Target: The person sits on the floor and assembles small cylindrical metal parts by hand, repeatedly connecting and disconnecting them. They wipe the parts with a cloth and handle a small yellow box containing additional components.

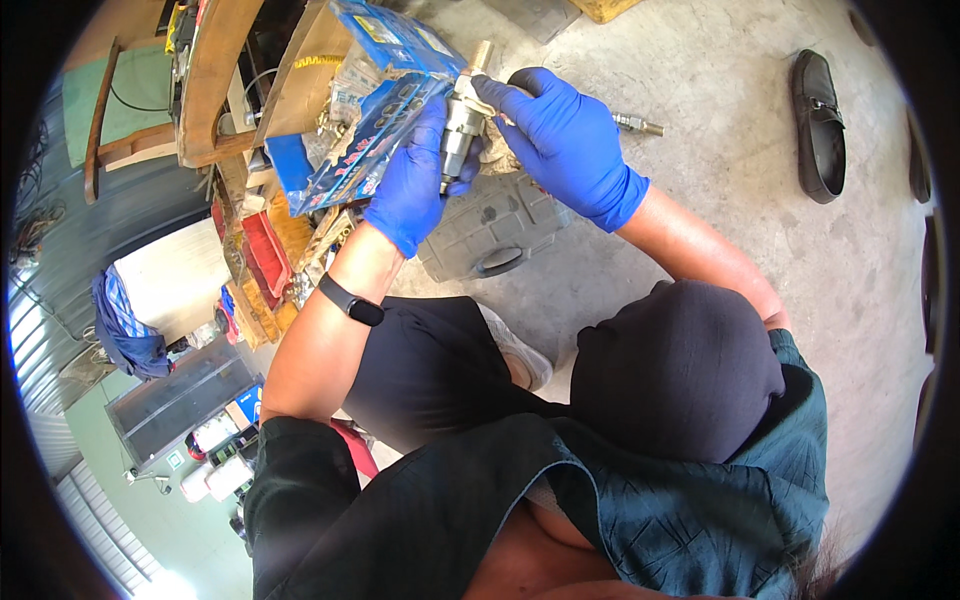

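Observation:
My left hand (412, 190), in a blue glove, is closed round a shiny stepped metal shaft-like part (461, 135). The part stands roughly upright in the view, with a threaded-looking stub at its top. My right hand (575, 150), also gloved in blue, has its fingers bent against the part's upper section. A crumpled tan rag-like piece (499, 158) shows below those fingers, partly hidden by them. Just behind the left hand is a torn blue printed box (375, 135). Another slim metal piece (640, 125) juts out beyond the right hand; its other end is hidden.
A grey plastic case (490, 225) lies on the concrete floor (715, 130) beneath my hands. Wooden shelving (215, 80) with mixed clutter stands at the left. A black shoe (820, 125) rests far right. My bent knees (675, 370) are close below.

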